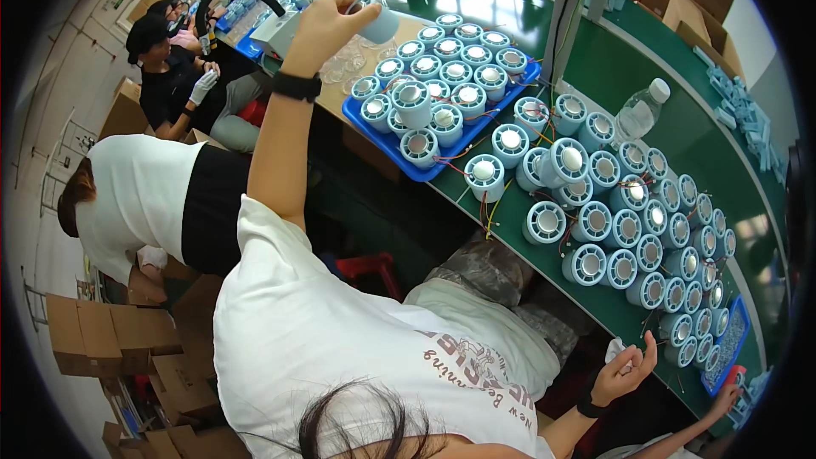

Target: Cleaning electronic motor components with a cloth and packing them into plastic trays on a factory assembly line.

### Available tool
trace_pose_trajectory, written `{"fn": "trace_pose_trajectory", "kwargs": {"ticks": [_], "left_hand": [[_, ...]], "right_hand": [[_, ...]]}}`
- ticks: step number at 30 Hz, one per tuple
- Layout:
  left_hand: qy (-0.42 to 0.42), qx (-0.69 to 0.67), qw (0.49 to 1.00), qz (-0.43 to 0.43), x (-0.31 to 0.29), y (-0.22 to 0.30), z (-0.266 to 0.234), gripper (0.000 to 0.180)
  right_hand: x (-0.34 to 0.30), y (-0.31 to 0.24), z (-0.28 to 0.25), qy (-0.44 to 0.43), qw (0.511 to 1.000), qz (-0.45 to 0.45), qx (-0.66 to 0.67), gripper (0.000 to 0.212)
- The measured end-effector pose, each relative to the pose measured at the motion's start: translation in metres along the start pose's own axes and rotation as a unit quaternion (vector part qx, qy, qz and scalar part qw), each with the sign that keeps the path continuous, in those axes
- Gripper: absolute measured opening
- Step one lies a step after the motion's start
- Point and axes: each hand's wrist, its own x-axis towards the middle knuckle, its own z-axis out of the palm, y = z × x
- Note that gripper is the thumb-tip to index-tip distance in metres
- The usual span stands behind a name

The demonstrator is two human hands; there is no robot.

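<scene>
My left hand is raised at the far end of the blue tray, fingers closed round a light blue cylindrical housing. Below it, the blue tray carries several similar housings with round silvery centres and thin wires, one stacked on top of the others. At the lower right, my right hand is by the bench edge, fingers curled at a crumpled white piece that looks like tissue or cloth. Many more light blue housings stand on the green bench beside this hand, apart from it.
A clear plastic bottle stands behind the housings, near a metal post. Clear plastic parts lie left of the tray. Another person's hand is at the right with a red object. Co-workers and cardboard boxes are at the left.
</scene>
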Motion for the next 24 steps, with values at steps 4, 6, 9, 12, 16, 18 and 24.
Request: {"fn": "trace_pose_trajectory", "kwargs": {"ticks": [4,6,9,12,16,18,24], "left_hand": [[-0.074,0.103,0.992,-0.022,0.058,-0.045,0.039,0.061],[-0.114,0.152,0.981,-0.023,0.088,-0.057,0.066,0.062],[-0.140,0.201,0.969,-0.006,0.110,-0.064,0.108,0.065],[-0.166,0.218,0.960,-0.050,0.128,-0.078,0.136,0.063],[-0.178,0.240,0.953,-0.054,0.136,-0.101,0.170,0.068],[-0.213,0.260,0.941,-0.051,0.135,-0.111,0.179,0.071],[-0.221,0.282,0.931,-0.067,0.146,-0.110,0.188,0.080]], "right_hand": [[0.011,-0.009,0.008,-0.012,0.999,-0.021,-0.030,0.034],[0.016,-0.010,0.012,-0.013,0.999,-0.024,-0.037,0.034],[0.016,-0.016,0.012,-0.025,0.999,-0.014,-0.040,0.033],[0.019,-0.020,0.011,-0.030,0.998,-0.025,-0.056,0.034],[0.019,-0.025,0.008,-0.031,0.995,-0.036,-0.084,0.034],[0.019,-0.025,0.003,-0.033,0.994,-0.039,-0.097,0.034],[0.023,-0.028,-0.010,-0.011,0.991,-0.049,-0.126,0.032]]}}
